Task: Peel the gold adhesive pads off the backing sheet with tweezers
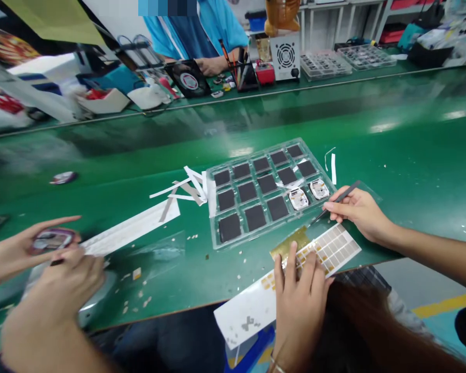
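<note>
My left hand (11,254) reaches in from the left edge and holds a small round device with a purple rim (52,239). Its fingers curl under the device and the thumb points right above it. My right hand (68,280) sits just below the device, blurred, with its fingers curled shut. A dark sliver at its fingertips is too smeared to name. Both hands hover over the near left of the green table (411,155), beside a long white backing sheet (132,228).
A co-worker at my right presses one hand (299,295) on a sheet of gold stickers (334,246) and holds tweezers (336,199) in the other. A clear tray (217,243) holds black squares and two white devices. Paper strips (186,189) lie left of it. Another person in blue sits across.
</note>
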`<control>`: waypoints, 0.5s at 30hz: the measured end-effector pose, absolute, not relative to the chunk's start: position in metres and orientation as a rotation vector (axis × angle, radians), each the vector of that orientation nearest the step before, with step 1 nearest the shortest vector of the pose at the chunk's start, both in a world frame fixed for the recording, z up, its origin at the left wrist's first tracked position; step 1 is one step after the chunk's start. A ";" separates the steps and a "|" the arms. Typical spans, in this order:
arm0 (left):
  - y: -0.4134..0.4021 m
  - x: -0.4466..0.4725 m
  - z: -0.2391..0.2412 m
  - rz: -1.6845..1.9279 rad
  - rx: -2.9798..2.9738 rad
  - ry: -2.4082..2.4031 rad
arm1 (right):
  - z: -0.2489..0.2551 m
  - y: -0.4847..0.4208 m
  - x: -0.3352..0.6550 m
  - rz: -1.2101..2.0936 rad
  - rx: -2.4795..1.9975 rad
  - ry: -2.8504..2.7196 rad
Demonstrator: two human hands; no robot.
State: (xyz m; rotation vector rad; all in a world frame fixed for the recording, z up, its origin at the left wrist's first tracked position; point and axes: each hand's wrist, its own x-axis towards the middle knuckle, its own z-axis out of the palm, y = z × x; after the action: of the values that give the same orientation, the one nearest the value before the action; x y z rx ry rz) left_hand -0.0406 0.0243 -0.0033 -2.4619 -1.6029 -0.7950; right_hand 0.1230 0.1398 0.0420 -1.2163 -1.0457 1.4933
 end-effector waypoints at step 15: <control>0.022 -0.047 -0.010 -1.017 -2.314 -1.625 | 0.031 0.137 0.118 1.556 -1.225 -1.113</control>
State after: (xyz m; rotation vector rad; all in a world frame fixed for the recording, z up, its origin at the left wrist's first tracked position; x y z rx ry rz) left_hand -0.0470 0.0220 -0.0103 -2.3141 -1.6254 -1.0172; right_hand 0.1178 0.1373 0.0314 -1.2247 -1.1125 1.5564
